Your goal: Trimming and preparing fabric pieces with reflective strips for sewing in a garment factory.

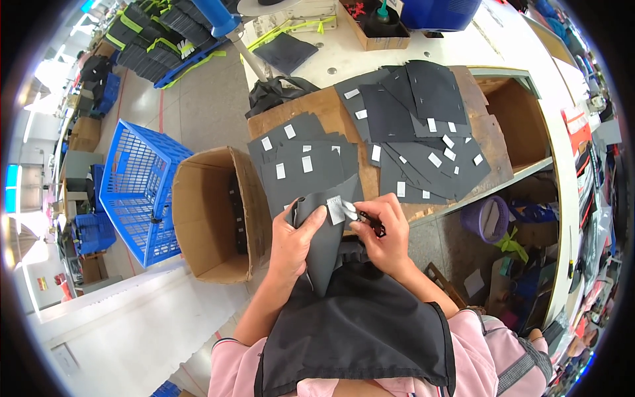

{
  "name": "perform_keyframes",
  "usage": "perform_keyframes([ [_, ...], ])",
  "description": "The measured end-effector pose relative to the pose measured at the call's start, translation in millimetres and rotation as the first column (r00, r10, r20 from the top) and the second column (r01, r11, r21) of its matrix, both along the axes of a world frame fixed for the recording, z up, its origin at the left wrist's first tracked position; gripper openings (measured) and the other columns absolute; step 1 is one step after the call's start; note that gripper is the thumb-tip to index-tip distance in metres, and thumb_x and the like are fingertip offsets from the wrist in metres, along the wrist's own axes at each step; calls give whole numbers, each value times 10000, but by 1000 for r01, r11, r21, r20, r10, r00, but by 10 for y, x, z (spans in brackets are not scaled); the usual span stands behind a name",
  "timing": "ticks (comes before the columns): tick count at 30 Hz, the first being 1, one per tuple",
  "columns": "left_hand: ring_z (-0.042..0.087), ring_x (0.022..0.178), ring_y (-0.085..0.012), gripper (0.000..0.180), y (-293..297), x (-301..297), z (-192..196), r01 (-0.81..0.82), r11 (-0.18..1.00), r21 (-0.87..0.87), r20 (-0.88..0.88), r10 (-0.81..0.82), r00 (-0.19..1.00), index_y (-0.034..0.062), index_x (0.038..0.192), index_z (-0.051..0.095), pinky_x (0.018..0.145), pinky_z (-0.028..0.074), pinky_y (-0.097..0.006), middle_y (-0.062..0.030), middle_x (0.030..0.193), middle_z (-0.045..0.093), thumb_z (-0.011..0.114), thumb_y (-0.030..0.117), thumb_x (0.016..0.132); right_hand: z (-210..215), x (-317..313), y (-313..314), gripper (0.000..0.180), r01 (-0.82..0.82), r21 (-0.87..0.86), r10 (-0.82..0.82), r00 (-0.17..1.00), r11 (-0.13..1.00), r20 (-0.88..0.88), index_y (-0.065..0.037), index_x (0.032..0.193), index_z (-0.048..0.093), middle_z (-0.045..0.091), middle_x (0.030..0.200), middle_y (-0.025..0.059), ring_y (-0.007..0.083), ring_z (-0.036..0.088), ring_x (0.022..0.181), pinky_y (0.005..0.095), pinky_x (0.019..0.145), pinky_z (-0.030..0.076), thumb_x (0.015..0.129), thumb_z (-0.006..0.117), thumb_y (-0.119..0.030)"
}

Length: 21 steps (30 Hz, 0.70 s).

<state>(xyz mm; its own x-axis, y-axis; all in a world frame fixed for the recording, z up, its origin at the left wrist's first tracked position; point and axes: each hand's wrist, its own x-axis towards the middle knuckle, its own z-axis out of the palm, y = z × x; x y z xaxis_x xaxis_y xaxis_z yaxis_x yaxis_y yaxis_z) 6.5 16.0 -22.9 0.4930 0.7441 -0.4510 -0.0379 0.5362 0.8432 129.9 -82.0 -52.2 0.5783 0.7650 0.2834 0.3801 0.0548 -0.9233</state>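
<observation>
My left hand (291,243) is closed on a folded dark grey fabric piece (322,255), thumb on top, its pointed end hanging down toward my lap. A white label (335,210) lies on the fabric near its upper edge. My right hand (387,237) is closed around small black-handled thread snips (372,225), their pale blades beside the label. Whether the blades touch a thread cannot be made out. Just beyond my left hand lies a stack of similar grey pieces (311,165) with white labels. A larger pile of dark labelled pieces (423,162) spreads at the right.
A brown board (486,155) carries the fabric piles. An open cardboard box (205,264) stands at the left, with a blue plastic basket (122,218) beyond it. The white table (486,43) holds a small parts box (383,43). A purple bin (473,218) stands below right.
</observation>
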Motion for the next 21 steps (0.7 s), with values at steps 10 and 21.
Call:
perform_keyframes([
  [10,559,741,-57,142,-73,33,28,0,1000,9,-11,0,1000,1,968,599,669,456,-214,-10,855,615,612,33,830,-15,-68,17,297,-8,-56,12,997,998,73,-37,963,606,506,773,58,140,482,579,247,509,405,689,716,2],
  [21,578,785,-87,226,-26,58,-38,31,999,7,-37,-31,999,-15,1030,595,707,472,-240,-39,909,626,625,27,809,-76,-9,18,275,-19,-36,20,999,999,27,-10,965,594,503,818,72,130,506,647,238,546,424,709,686,31],
])
